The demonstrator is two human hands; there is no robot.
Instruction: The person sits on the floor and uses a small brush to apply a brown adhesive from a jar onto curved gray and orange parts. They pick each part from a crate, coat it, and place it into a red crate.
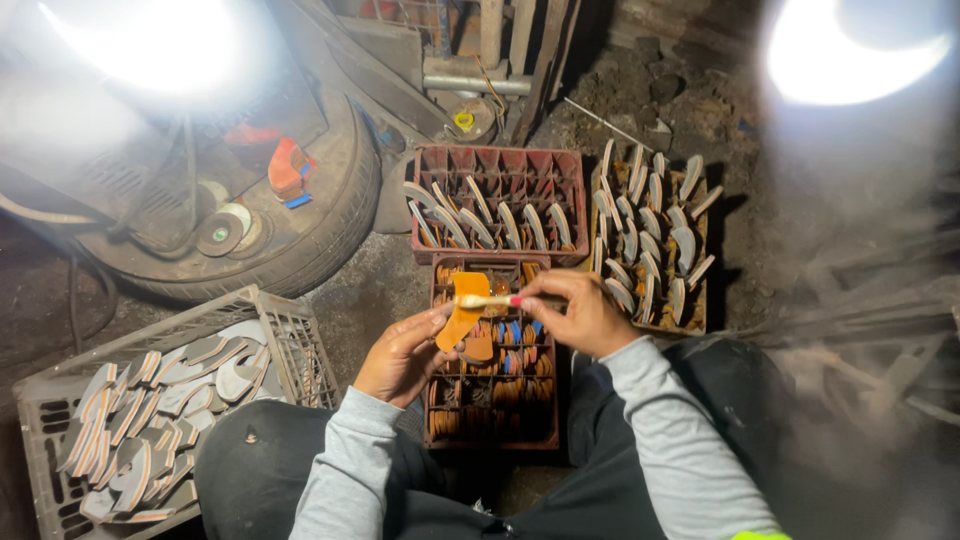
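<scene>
Head view, looking down between the knees: the left hand (405,355) pinches an orange sole-shaped piece (462,312) by its lower edge, fingers closed on it and tilting its flat face upward, seemingly so the brush can reach it. The right hand (585,315) is closed around a thin brush (490,300) with a pale handle and red end, its tip resting on the top of the piece. Both hover over a dark red divided crate (495,420), whose cells stand more orange pieces on edge. Beyond it, a second red crate (500,165) and a flat tray (650,320) hold pale, curved pieces upright and apart. At left, a grey lattice crate (290,330) heaps grey-and-orange soles loosely beside a worn rubber tyre (330,230).
</scene>
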